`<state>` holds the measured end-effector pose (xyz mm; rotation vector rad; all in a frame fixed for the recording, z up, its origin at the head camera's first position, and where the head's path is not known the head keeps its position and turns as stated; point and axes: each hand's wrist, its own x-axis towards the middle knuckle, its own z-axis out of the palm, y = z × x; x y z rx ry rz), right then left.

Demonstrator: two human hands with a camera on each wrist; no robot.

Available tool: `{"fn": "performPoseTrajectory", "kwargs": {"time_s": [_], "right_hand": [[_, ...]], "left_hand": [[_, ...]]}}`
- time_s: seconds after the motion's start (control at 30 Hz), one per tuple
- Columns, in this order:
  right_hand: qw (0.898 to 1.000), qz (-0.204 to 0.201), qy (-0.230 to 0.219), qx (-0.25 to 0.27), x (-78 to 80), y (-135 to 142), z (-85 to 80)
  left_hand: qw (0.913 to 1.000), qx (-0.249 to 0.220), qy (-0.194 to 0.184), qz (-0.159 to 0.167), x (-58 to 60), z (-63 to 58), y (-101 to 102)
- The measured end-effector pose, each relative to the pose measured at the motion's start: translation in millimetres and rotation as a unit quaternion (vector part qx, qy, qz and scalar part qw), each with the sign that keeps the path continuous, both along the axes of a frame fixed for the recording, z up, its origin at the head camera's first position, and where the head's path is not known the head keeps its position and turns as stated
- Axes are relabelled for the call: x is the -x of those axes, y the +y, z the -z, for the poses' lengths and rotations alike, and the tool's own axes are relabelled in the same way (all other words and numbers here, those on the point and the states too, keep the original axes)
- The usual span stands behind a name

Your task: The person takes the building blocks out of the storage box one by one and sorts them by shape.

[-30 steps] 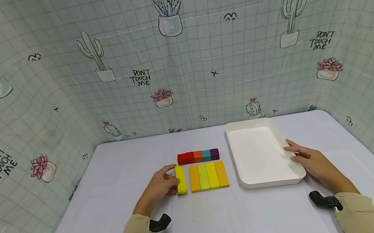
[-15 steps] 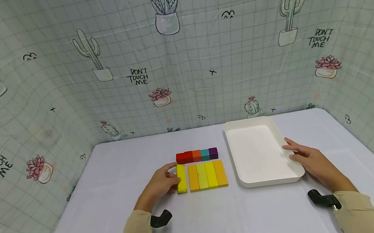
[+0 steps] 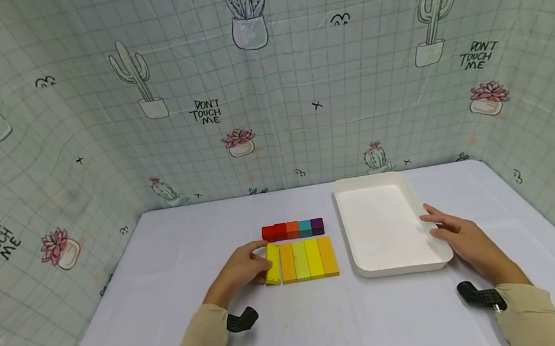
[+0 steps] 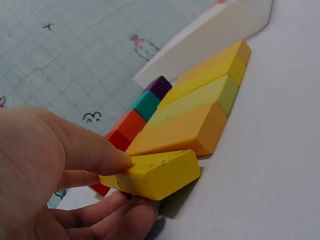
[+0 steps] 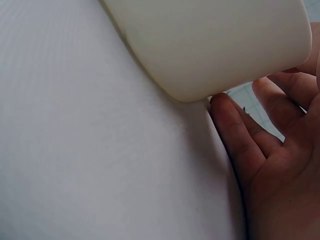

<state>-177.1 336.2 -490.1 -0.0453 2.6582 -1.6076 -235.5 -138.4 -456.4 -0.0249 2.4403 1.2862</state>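
My left hand (image 3: 242, 267) pinches a yellow block (image 4: 160, 175) between thumb and fingers. The block leans slightly, its upper end toward the row in the head view. Right beside it lies a row of oblong blocks, starting with an orange-yellow block (image 3: 287, 263), then a yellow-green block (image 3: 300, 261), a yellow block (image 3: 313, 258) and another orange-yellow block (image 3: 327, 256). My right hand (image 3: 462, 238) rests at the right rim of a white tray (image 3: 394, 270), fingers loosely bent with tips over the edge. In the right wrist view, fingers (image 5: 237, 130) lie against the tray's outer side.
Behind the oblong blocks stands a line of small cubes: red cubes (image 3: 274, 233), an orange cube (image 3: 293, 230), a teal cube (image 3: 305, 228) and a purple cube (image 3: 318, 227). A white tabletop (image 3: 344, 330) lies below, with a patterned cloth wall (image 3: 284, 76) behind and at both sides.
My left hand has moved the yellow block to the right, closing most of the gap to the row, and the block has tilted. My right hand and the tray have stayed put.
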Motion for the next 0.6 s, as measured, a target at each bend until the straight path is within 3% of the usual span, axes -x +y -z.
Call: {"fn": "performPoseTrajectory", "kwargs": {"time_s": [0.4,0.6], "right_hand": [[1.0,0.003,0.0,0.0,2.5,-3,1.2],[1.0,0.01,-0.005,-0.006,3.3,-6,-2.1]], "left_hand": [[0.9985,0.047,0.029,0.004,-4.4,4.1,-1],[0.9991,0.018,0.039,0.0,-1.8,2.6,-11]]}}
